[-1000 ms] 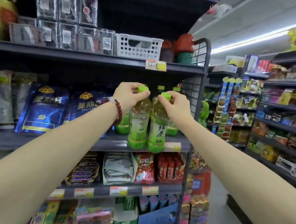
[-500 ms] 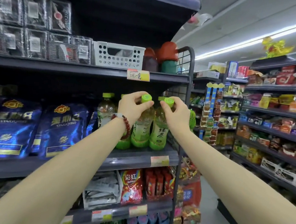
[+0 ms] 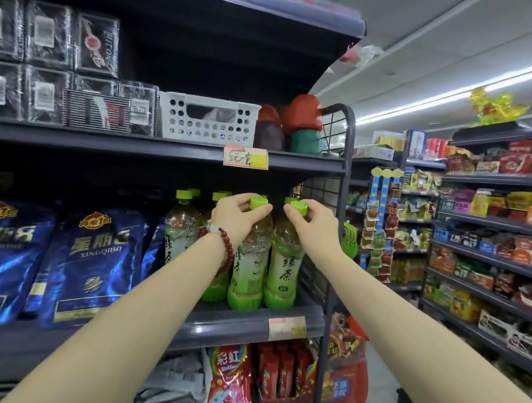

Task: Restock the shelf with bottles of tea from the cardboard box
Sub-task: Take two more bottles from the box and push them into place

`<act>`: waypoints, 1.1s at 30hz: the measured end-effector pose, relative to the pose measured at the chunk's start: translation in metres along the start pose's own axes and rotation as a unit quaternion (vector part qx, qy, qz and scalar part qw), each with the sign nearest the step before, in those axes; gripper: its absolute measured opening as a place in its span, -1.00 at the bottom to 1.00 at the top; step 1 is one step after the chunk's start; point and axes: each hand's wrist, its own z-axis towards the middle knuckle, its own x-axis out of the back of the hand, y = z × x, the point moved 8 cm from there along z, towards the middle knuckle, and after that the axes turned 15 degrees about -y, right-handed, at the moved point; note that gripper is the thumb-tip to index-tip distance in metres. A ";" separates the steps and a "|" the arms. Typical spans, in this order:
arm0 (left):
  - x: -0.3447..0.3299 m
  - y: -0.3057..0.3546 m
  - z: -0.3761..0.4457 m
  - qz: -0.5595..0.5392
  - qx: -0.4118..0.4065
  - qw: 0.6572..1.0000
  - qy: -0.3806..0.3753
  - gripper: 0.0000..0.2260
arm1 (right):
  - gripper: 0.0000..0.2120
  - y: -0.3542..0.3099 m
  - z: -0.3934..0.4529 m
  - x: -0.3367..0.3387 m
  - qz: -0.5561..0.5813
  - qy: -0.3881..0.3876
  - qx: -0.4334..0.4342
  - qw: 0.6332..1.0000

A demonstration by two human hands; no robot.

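Two green tea bottles with lime caps stand upright side by side at the right end of the middle shelf (image 3: pixel 236 323). My left hand (image 3: pixel 235 216), with a red bead bracelet on the wrist, grips the neck and cap of the left bottle (image 3: pixel 249 264). My right hand (image 3: pixel 313 223) grips the cap of the right bottle (image 3: pixel 284 268). Both bottles rest on the shelf board. More tea bottles (image 3: pixel 181 225) stand behind and to the left of them. The cardboard box is out of view.
Blue foil bags (image 3: pixel 96 263) fill the left of the same shelf. A white plastic basket (image 3: pixel 207 119) sits on the shelf above. The wire end panel (image 3: pixel 334 188) closes the shelf's right side. Candy packs (image 3: pixel 231 380) sit below. An aisle and snack shelves (image 3: pixel 496 256) lie to the right.
Both hands have pushed the two bottles from the shelf's front edge further back onto the shelf, next to the other bottles. The view has shifted left and up.
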 end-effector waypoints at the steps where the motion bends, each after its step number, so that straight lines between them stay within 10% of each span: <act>1: 0.001 -0.003 0.004 0.010 0.011 1.000 0.003 -0.64 | -0.68 0.004 0.006 -0.002 0.010 -0.013 -0.007 1.000; 22: -0.006 -0.049 -0.049 0.171 0.055 0.981 0.076 -0.29 | -0.17 0.070 -0.023 -0.049 0.058 -0.062 -0.105 0.991; 33: -0.032 -0.081 -0.054 0.239 0.192 0.948 0.086 -0.32 | -0.35 0.107 -0.048 -0.064 -0.012 -0.117 -0.145 0.982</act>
